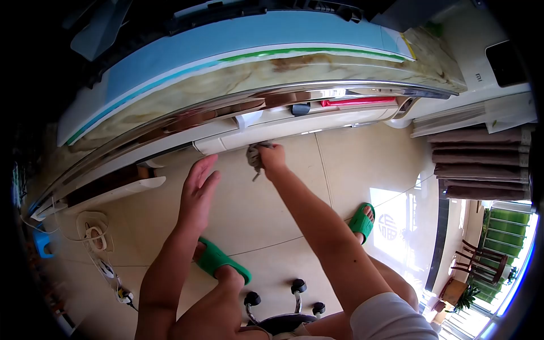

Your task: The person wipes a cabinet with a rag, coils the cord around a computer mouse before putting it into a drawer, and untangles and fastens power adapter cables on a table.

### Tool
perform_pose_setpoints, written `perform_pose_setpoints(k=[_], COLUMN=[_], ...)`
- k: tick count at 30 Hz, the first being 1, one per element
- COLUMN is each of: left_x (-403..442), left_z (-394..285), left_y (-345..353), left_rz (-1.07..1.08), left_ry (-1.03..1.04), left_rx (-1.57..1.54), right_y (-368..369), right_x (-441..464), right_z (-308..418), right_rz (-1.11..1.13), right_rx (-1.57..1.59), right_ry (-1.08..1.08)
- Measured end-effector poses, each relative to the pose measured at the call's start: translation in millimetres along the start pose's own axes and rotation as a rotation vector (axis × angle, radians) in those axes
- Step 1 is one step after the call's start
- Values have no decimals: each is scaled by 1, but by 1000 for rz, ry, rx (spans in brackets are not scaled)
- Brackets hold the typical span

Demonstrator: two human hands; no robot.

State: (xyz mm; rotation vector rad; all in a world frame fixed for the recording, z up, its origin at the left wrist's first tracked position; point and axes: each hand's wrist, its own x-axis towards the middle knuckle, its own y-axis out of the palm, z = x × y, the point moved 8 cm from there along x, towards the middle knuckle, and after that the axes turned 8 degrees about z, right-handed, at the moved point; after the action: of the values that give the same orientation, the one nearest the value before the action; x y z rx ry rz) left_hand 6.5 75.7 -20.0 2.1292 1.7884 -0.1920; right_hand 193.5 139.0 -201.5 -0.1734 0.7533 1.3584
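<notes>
My right hand (273, 157) is closed around a crumpled grey-brown cloth (254, 158), part of which hangs below the fingers. Just above the cloth runs the white front of a drawer (283, 128) under the tabletop; whether the cloth touches it I cannot tell. My left hand (199, 184) is held up to the left with its fingers stretched out and nothing in it. Its fingertips are near the left end of that drawer front. Inside the drawer lie a red flat item (362, 102) and a small dark object (301, 109).
Another drawer (116, 191) stands out at the left. A power strip (106, 268) with cables lies on the floor there. Green slippers (218, 260) are on my feet, around a wheeled chair base (283, 323). A marble-patterned tabletop (317, 63) overhangs the drawers; brown curtains (476, 161) hang right.
</notes>
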Motion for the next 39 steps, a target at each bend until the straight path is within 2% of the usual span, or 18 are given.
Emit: perform_pose_setpoints(k=[1, 2, 4, 7, 9, 13, 15, 17, 21, 25, 27, 29, 30, 31, 33, 35, 37, 39], left_x=[-1, -2, -3, -1, 4, 10, 12, 11, 7, 3, 3, 4, 5, 6, 7, 7, 6, 3], left_z=[3, 7, 12, 16, 23, 27, 25, 25, 34, 37, 39, 41, 42, 42, 41, 38, 34, 28], left_y=[1, 2, 6, 11, 12, 20, 22, 21, 16, 18, 18, 22, 25, 28, 32, 37, 42, 46], left_rz=[5, 4, 14, 19, -7, -16, 1, -4, -26, -34, -32, -18, -11, -1, 18, 28, 42, 42], left_ry=[4, -18, -45, -88, -124, -137, -103, -102, -137, -182, -185, -195, -200, -197, -209, -201, -199, -177], left_rx=[-3, -17, -26, 8, 3, 53, 119, 140, 160, 188, 201, 197, 188, 185, 199, 184, 170, 178], right_y=[-32, -64, -130, -176, -226, -252, -273, -307, -354, -375, -369, -365, -408, -411, -368, -324, -290, -288], right_x=[10, 10, 31, 4, 27, 22, 27, 33, 42, 40, 39, 32, 70, 76, 48, 29, 16, -12], right_z=[6, 26, 37, 105, 108, 142, 154, 165, 184, 202, 204, 208, 182, 166, 164, 155, 148, 161], right_rz=[-32, -168, -198, -308, -361, -275, -294, -431, -430, -504, -415, -495, -548, -657, -813, -708, -544, -562], right_rx=[18, -14, 118, 164, 159, 268, 250, 219, 245, 173, 204, 117, 27, -9, -303, -305, -230, -273], right_ry=[0, -44, -44, -142, -159, -159, -187, -261, -275, -361, -355, -389, -419, -390, -346, -218, -246, -259])
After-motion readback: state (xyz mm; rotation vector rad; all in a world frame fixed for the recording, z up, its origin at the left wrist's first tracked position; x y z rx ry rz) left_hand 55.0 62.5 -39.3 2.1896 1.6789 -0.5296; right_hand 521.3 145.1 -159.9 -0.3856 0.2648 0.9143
